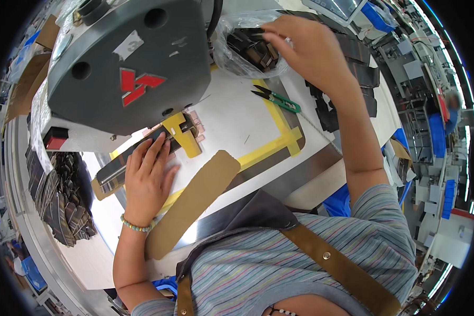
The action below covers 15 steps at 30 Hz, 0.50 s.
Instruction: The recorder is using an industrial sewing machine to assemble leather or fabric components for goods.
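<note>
My left hand (148,179) lies with outstretched fingers on a dark strip (113,171) under the head of a grey sewing machine (137,58). The strip's left end rests on a tan piece, and a yellow guide part (183,138) stands just right of my fingertips. My right hand (308,45) reaches over a clear plastic bag (224,39) filled with small dark folded pieces (250,50). Its thumb and forefinger are apart at the bag's far right rim, with nothing visible between them. Green-handled thread snips (279,100) lie on the white work surface.
A long tan strip (195,203) lies across the table's near edge. Stacked dark strips (58,197) hang at the left, and more dark pieces (355,76) lie at the right. Yellow tape (263,152) borders the white surface. A person (452,108) is far off to the right.
</note>
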Motion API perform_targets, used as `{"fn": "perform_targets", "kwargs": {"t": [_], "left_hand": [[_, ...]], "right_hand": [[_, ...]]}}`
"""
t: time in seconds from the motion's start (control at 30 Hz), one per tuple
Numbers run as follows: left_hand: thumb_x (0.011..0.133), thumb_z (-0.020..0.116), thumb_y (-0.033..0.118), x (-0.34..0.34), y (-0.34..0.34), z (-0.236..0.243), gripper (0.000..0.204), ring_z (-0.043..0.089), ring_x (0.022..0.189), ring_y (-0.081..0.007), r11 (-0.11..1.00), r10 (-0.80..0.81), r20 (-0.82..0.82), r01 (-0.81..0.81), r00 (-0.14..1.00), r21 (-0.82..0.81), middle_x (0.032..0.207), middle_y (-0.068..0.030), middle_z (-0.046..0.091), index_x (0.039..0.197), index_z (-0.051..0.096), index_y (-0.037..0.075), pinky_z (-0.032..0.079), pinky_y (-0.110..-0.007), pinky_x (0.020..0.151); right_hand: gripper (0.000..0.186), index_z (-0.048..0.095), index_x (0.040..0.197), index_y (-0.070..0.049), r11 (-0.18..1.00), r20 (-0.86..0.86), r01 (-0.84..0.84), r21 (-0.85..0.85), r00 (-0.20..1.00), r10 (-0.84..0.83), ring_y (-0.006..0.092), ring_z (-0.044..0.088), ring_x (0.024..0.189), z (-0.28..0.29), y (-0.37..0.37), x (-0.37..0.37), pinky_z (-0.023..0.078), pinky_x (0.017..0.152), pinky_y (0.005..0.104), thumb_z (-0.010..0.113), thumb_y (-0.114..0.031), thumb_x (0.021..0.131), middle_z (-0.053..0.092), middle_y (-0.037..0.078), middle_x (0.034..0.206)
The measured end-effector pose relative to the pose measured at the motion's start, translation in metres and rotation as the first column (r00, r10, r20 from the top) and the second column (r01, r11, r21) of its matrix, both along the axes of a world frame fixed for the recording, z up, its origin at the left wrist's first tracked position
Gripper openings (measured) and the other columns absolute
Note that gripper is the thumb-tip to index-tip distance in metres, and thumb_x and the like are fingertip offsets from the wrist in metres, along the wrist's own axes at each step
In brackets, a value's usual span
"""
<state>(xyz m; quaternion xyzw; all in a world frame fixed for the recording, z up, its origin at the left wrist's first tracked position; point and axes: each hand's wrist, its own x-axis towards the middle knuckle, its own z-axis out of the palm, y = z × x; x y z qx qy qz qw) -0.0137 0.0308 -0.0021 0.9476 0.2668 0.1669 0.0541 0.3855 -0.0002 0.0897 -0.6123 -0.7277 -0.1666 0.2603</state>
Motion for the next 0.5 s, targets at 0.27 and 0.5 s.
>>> {"fn": "perform_targets", "kwargs": {"t": [0.27,0.5], "left_hand": [[0.089,0.083,0.017,0.004,0.000,0.002,0.049,0.061,0.132,-0.0349,1.000,-0.011,0.045,0.010,0.999,0.027,0.151,-0.0109,0.065,0.134,0.072,-0.001,0.051,-0.047,0.107],[0.088,0.085,0.001,0.009,-0.032,0.030,0.050,0.075,0.104,-0.0300,0.958,0.097,0.445,0.038,0.890,-0.284,0.127,-0.0178,0.075,0.136,0.073,0.001,0.062,-0.036,0.085]], "right_hand": [[0.019,0.080,0.112,-0.010,0.992,-0.097,0.108,-0.062,0.989,-0.113,0.0363,0.074,0.102,-0.063,0.010,0.009,0.060,0.084,0.0452,0.073,-0.018,0.096,0.076,0.008,0.110],[0.024,0.077,0.114,-0.011,0.929,-0.013,-0.352,-0.111,0.935,0.353,0.0267,0.074,0.097,-0.034,-0.029,-0.043,0.061,0.077,0.0413,0.067,-0.015,0.092,0.073,0.004,0.100]]}}
